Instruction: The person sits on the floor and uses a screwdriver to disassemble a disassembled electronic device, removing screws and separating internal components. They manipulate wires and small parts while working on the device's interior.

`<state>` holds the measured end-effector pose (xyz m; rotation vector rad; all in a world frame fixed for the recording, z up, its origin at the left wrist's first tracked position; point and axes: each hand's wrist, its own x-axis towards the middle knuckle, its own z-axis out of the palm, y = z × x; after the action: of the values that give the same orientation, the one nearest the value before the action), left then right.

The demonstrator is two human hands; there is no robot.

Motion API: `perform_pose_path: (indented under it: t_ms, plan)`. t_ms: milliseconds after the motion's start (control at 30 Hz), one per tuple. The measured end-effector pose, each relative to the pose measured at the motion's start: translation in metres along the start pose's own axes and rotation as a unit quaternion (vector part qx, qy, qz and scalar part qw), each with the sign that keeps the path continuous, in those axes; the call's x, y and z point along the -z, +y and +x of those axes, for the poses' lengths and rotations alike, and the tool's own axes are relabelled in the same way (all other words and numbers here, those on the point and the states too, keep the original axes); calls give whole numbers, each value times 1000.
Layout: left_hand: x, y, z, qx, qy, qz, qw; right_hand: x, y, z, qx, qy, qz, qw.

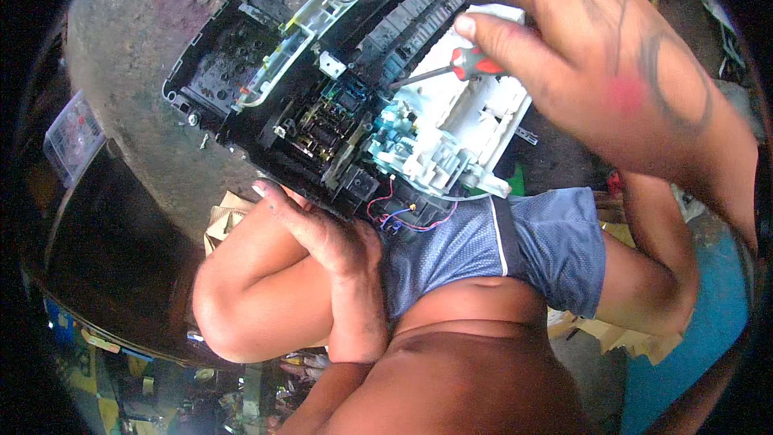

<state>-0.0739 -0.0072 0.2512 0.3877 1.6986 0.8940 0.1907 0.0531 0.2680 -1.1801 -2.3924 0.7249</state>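
An opened-up printer (pixel 328 133) rests across my lap, its black casing showing a dusty mechanism inside. White plastic frame parts (pixel 439 161) and loose red and blue wires (pixel 385 211) sit at its near right side. My right hand (pixel 580 56) is closed on a screwdriver (pixel 471 63) with a red and grey handle. The shaft points left, its tip over the printer's middle; whether it touches a screw cannot be made out. My left hand (pixel 334 242) holds the casing's near left edge, thumb outside, other fingers hidden beneath.
A curved pale plastic strip (pixel 278 76) and a black tray-like part (pixel 217 56) extend from the printer's far left. Stained concrete floor (pixel 137 40) lies beyond. A clear plastic container (pixel 74 137) stands at the left, torn cardboard (pixel 227 217) beside my knee, a blue surface (pixel 684 346) at right.
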Motion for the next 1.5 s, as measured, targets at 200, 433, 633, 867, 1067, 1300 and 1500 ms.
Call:
perform_pose_path:
  t_ms: [200, 433, 633, 867, 1067, 1300, 1500]
  plan:
    - [3, 0, 1, 6, -6, -4, 1000, -3, 5, -4, -1, 0, 25, 1000]
    - [2, 2, 1, -8, -19, 1, 1000, -2, 7, -4, -12, 31, 49, 998]
    - [2, -4, 0, 4, -7, -7, 1000, -9, 10, -16, -24, 42, 62, 997]
    - [-3, -2, 1, -18, 5, 5, 1000, -15, 13, -13, -45, 57, 89, 993]
    - [0, 2, 0, -27, -7, 34, 999, -13, 12, -9, -42, 67, 104, 991]
    - [7, 0, 3, -21, -32, 6, 999, -11, 9, -11, -70, 67, 130, 987]
    - [2, 2, 0, 10, -8, -16, 1000, -2, -9, -6, -192, -8, 213, 958]
